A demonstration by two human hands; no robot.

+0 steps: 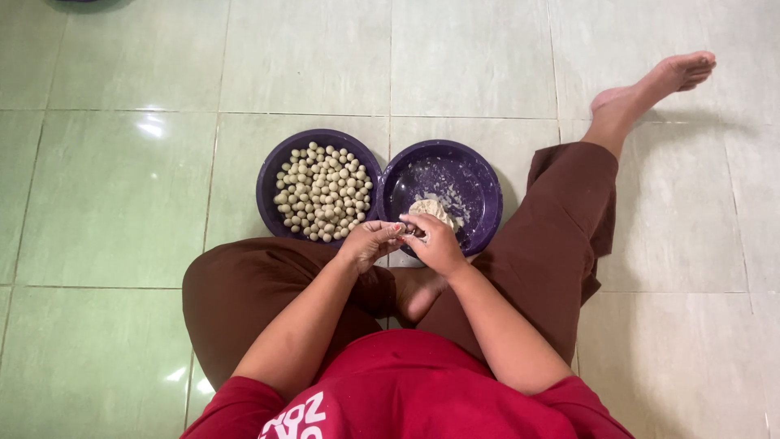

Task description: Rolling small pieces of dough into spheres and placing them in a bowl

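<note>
Two dark purple bowls stand side by side on the tiled floor in front of me. The left bowl [272,175] is full of several small pale dough balls [325,191]. The right bowl [479,183] holds a lump of pale dough [435,210] and flour smears. My left hand [370,242] and my right hand [433,242] meet over the near rims of the bowls, fingertips pinched together on a small piece of dough that is mostly hidden between them.
I sit on a pale green tiled floor [122,203] in brown trousers and a red shirt. My right leg stretches out to the upper right, bare foot [658,81] on the tiles; my left knee [215,284] is bent.
</note>
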